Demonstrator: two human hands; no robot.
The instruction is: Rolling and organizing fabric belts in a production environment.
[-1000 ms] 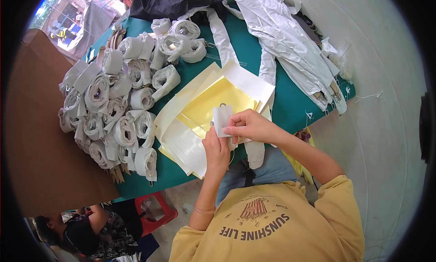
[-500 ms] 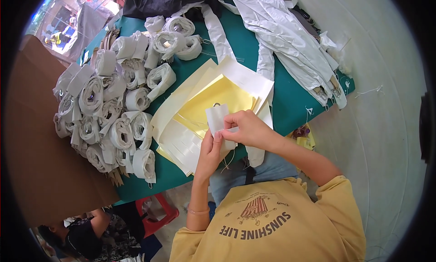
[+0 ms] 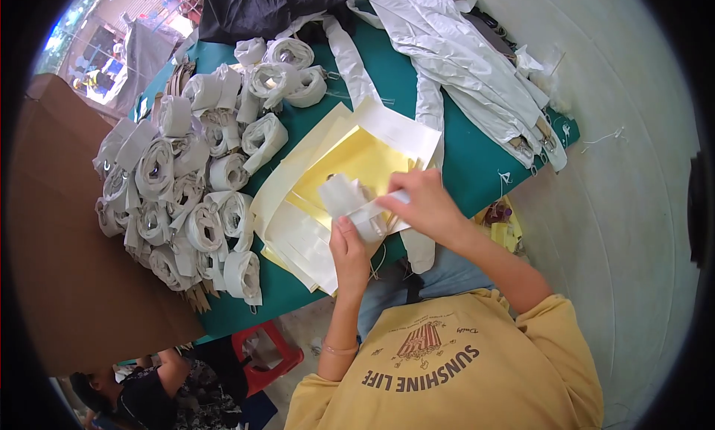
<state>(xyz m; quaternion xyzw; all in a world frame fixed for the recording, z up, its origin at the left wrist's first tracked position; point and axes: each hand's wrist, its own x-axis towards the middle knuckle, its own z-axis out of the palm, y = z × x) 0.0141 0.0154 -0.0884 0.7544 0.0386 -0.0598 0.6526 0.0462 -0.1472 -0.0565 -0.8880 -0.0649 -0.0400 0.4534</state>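
Observation:
My left hand grips a white strap from below, the thumb pressed on its lower part. A small metal ring or hook shows at the strap's upper tip. Just to the right, my right hand is pinched on a white stretch of the same strap, drawn out between the two hands and partly blurred. Both hands are above a loose stack of white and yellow sheets. Thin strings hang below the strap, near my lap.
Many rolled white straps are heaped on the green table at the left, beside a brown cardboard panel. Long white straps lie at the far right, near a black cloth. A red stool and another person are at lower left.
My right hand has moved right and slightly up, drawing part of the strap with it. The strap's upper end has tilted to the left; my left hand still holds it.

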